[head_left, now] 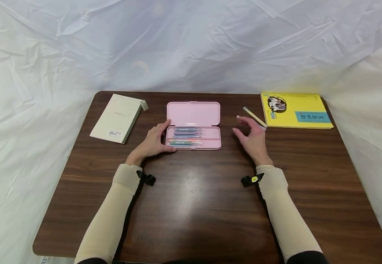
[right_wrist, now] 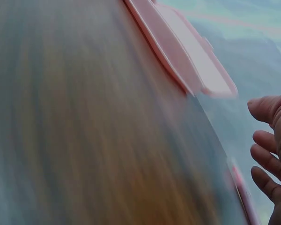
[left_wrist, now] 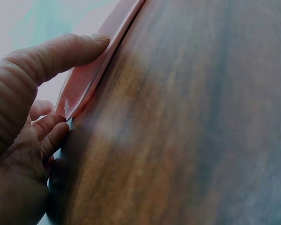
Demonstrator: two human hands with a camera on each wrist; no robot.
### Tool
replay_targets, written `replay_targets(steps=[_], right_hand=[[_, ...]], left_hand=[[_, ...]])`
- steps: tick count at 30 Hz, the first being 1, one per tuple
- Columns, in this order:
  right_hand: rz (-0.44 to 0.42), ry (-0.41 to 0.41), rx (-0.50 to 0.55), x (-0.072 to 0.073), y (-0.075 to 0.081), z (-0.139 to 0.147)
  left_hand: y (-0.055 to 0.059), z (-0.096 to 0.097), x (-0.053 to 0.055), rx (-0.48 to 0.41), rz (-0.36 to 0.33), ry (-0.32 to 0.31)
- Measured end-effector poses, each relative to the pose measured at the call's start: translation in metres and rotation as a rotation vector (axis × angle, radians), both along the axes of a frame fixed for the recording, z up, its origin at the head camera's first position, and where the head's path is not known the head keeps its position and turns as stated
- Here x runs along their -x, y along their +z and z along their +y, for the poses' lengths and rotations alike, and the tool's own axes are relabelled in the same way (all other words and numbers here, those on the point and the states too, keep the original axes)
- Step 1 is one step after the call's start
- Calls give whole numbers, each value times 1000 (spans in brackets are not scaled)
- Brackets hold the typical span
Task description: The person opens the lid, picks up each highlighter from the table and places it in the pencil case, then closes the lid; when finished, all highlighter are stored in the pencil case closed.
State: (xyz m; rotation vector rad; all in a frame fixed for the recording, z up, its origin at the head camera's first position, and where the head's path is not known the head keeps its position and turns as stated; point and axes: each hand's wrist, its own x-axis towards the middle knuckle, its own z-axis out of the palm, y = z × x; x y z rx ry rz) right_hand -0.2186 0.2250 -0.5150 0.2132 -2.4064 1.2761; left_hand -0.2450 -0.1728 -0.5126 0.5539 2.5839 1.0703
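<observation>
An open pink pencil case (head_left: 213,144) lies on the table with its lid (head_left: 193,113) folded back. Several pens (head_left: 185,134) lie in its tray, mostly toward the left. My left hand (head_left: 151,142) grips the case's left end, thumb along the front edge and the other fingers round the side and corner. My right hand (head_left: 254,143) hovers to the right of the case, thumb and fingers apart, holding nothing that I can see. Just beyond it a pen (head_left: 253,116) lies slanted on the table. A pale tip beside the index finger looks like another pen, mostly hidden by the hand.
At the back left lies a cream book (head_left: 116,116), with a small pale block (head_left: 144,105) at its corner. A yellow book (head_left: 299,104) occupies the back right of the brown table (head_left: 191,212). White sheeting (head_left: 191,47) hangs behind the table.
</observation>
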Motion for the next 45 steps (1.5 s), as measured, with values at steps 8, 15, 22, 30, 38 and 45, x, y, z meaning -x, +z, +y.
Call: replay_targets(steps=[8,15,22,30,38,45], right_hand=[[-29,-128,-23,-2,-4,40],[-78,-202,-17,-4,-10,58],[-123,-228,-13,-8,-14,63],[-133,-228,-50,-8,-16,63],[-148,-219,-77,-8,-16,63],[-141,-204,-90,-7,-17,62]], left_hand=[[1,-3,1,-4,17,0],[1,-4,3,-3,29,-9],[1,0,4,3,10,-9],[1,1,3,-1,8,-9],[1,1,2,-8,6,-10],[1,0,1,-6,9,-9]])
